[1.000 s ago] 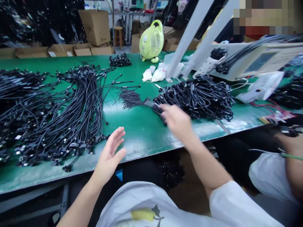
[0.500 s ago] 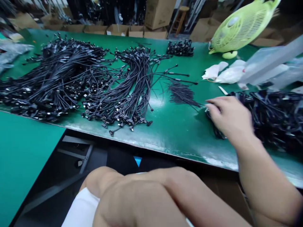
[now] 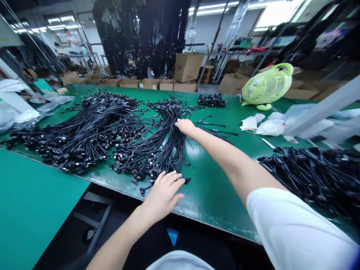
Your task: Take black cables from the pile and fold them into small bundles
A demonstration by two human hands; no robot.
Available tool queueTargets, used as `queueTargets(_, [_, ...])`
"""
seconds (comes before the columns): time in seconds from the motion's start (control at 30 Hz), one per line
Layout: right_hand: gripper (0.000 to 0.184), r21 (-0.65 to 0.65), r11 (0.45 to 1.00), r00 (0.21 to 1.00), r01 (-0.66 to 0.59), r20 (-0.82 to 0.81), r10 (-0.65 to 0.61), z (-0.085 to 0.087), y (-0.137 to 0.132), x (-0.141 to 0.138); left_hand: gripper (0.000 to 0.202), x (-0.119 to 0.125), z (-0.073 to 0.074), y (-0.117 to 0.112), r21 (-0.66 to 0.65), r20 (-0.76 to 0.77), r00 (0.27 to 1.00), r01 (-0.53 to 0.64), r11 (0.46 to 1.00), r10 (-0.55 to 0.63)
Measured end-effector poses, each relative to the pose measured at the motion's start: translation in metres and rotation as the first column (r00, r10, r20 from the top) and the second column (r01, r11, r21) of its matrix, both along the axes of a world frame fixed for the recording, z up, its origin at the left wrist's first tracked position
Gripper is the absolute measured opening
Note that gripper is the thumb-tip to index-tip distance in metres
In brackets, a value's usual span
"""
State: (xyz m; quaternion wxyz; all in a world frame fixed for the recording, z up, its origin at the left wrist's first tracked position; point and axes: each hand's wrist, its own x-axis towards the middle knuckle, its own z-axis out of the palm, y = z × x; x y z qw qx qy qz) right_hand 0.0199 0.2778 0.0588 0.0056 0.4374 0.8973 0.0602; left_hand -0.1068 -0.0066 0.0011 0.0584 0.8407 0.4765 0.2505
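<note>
In the head view a pile of thin black cables [image 3: 168,138] with small plugs at both ends lies on the green table. My right hand [image 3: 185,126] reaches across to the upper right side of this pile, its fingers closed on the cables there; the fingertips are partly hidden. My left hand [image 3: 164,195] is over the table's front edge, by the plugs at the near end of the pile. Its fingers are stretched out and it holds nothing. A single loose plug end [image 3: 142,191] lies just left of the left fingers.
A larger heap of black cables [image 3: 84,131] spreads at left. Coiled cables [image 3: 315,172] lie at right, near white plastic bags [image 3: 271,126]. A small black bundle [image 3: 212,100] and a yellow-green fan [image 3: 267,87] stand at the back. Cardboard boxes [image 3: 189,67] are beyond the table.
My right hand has moved left from the coiled cables to the middle pile. My left hand has come up to the table's front edge, fingers stretched out. The view has tilted up.
</note>
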Motion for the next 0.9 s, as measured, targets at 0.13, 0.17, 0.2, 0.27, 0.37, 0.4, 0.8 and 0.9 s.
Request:
queueTargets(0.13, [0.035, 0.188, 0.976, 0.994, -0.112, 0.019, 0.110, 0.042, 0.000, 0.010, 0.040, -0.049, 0.037, 0.018, 0.039, 0.344, 0.918, -0.224, 0.974, 0.198])
queueTargets(0.17, [0.037, 0.255, 0.955, 0.988, -0.152, 0.010, 0.155, 0.058, -0.006, 0.014, 0.046, -0.057, 0.043, 0.033, -0.003, 0.397, 0.880, -0.281, 0.960, 0.259])
queueTargets(0.2, [0.038, 0.323, 0.926, 0.978, -0.195, -0.004, 0.208, 0.075, -0.015, 0.017, 0.053, -0.063, 0.048, 0.051, -0.052, 0.432, 0.852, -0.305, 0.951, 0.297])
queueTargets(0.27, [0.037, 0.430, 0.858, 0.944, -0.282, -0.036, 0.329, 0.112, -0.042, 0.021, 0.061, -0.062, 0.053, 0.088, -0.106, 0.446, 0.845, -0.277, 0.955, 0.295])
queueTargets(0.37, [0.033, 0.473, 0.813, 0.914, -0.339, -0.039, 0.404, 0.161, -0.092, 0.025, 0.035, -0.044, 0.059, 0.127, -0.225, 0.397, 0.901, -0.090, 0.970, 0.176])
queueTargets(0.4, [0.035, 0.486, 0.808, 0.922, -0.334, -0.012, 0.388, 0.174, -0.106, 0.028, 0.028, -0.040, 0.063, 0.131, -0.255, 0.409, 0.901, -0.042, 0.966, 0.147])
queueTargets(0.8, [0.043, 0.594, 0.757, 0.956, 0.272, -0.254, -0.144, 0.172, -0.099, 0.170, 0.020, -0.153, 0.171, 0.057, 0.083, 0.280, 0.880, -0.421, 0.903, 0.384])
queueTargets(0.9, [0.042, 0.510, 0.838, 0.943, 0.191, -0.333, -0.013, 0.138, -0.107, 0.193, 0.026, -0.151, 0.148, 0.034, -0.232, 0.401, 0.848, -0.274, 0.933, 0.348])
